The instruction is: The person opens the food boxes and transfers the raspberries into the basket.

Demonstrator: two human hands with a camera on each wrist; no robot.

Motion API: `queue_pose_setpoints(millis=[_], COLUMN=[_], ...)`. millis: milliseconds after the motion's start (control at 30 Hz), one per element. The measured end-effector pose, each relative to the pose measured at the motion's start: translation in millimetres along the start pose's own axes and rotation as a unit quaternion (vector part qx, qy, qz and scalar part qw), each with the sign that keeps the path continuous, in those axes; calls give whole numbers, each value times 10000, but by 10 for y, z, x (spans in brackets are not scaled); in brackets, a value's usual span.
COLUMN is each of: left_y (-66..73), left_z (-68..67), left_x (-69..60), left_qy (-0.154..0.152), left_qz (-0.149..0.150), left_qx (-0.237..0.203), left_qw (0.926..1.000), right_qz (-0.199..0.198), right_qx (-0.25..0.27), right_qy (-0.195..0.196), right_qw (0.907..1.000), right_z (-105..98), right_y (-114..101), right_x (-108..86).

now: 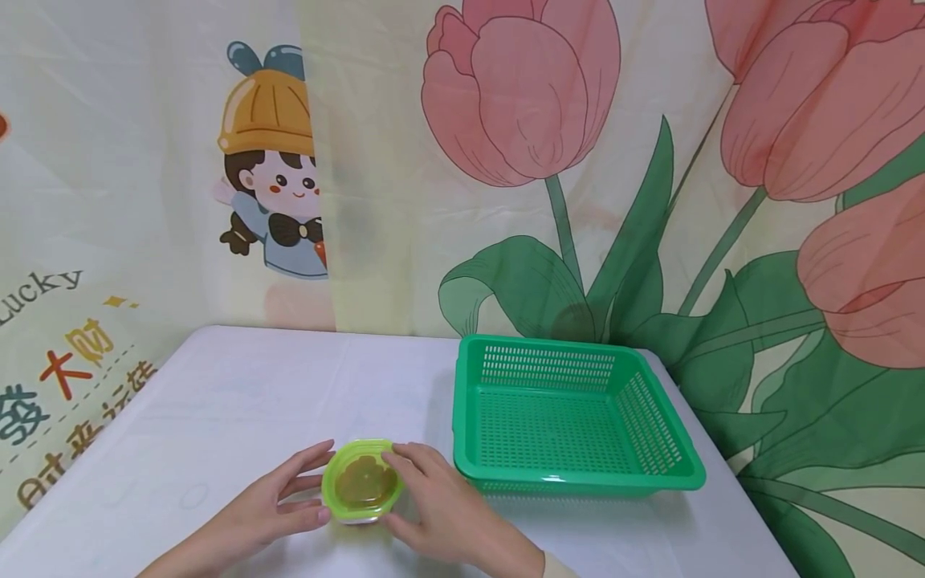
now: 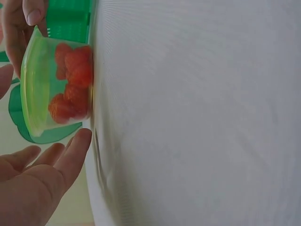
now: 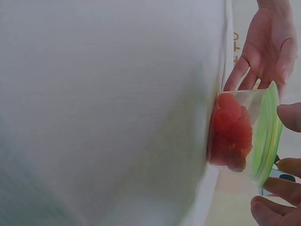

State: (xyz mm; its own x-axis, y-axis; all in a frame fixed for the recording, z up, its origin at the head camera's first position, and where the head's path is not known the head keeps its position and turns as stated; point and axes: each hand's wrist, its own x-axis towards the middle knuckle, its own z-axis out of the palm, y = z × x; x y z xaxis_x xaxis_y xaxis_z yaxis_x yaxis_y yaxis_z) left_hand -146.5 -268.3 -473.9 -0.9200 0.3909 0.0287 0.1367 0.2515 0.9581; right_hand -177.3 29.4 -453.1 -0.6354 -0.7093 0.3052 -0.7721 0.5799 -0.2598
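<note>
At far left, on a pale wall cloth (image 1: 383,160), printed lettering (image 1: 68,373) in several colours. Next along, a cartoon figure (image 1: 278,177) in a yellow hat and dark bow tie, cut off down its right side. In front of the cloth, a table (image 1: 238,401) under a white cover.

Lower down, the left hand (image 1: 267,502), released, with fingers apart and relaxed. Curves loosely beside the left side of the container, holding nothing; in the left wrist view, shows a narrow gap between nearest fingertip and container wall.

Between the two hands, a clear container (image 1: 364,482) with a yellow-green lid (image 2: 34,89). Sits upright on the white cover. Contains several lumpy red pieces (image 2: 73,84), visible through the wall in both wrist views.

Just right of it, the right hand (image 1: 441,506), with a pale sleeve (image 1: 556,566) behind the wrist. Lies at the lid's right side, fingers towards the far edge, thumb towards the near one. Cannot tell whether grasping the rim or only resting there.

Farther right, a green basket (image 1: 549,479) with slotted walls and a perforated floor. Stands on the table, apart from the container. Above and beyond, large pink tulips (image 1: 535,96) printed on the cloth, with broad green leaves.
</note>
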Motion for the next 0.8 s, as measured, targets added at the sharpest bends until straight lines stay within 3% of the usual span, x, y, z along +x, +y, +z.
queue_pose_setpoints(millis=[367, 800], left_y=[5, 3], left_z=[18, 48], left_x=[31, 53], left_qy=[-118, -373], left_qz=[228, -66], left_qx=[-102, -508], left_qw=[9996, 9980], right_qz=[-281, -638], right_qx=[26, -130], right_qy=[53, 159], right_qw=[9996, 9978], right_z=[33, 53], right_y=[50, 65], right_x=[9, 17])
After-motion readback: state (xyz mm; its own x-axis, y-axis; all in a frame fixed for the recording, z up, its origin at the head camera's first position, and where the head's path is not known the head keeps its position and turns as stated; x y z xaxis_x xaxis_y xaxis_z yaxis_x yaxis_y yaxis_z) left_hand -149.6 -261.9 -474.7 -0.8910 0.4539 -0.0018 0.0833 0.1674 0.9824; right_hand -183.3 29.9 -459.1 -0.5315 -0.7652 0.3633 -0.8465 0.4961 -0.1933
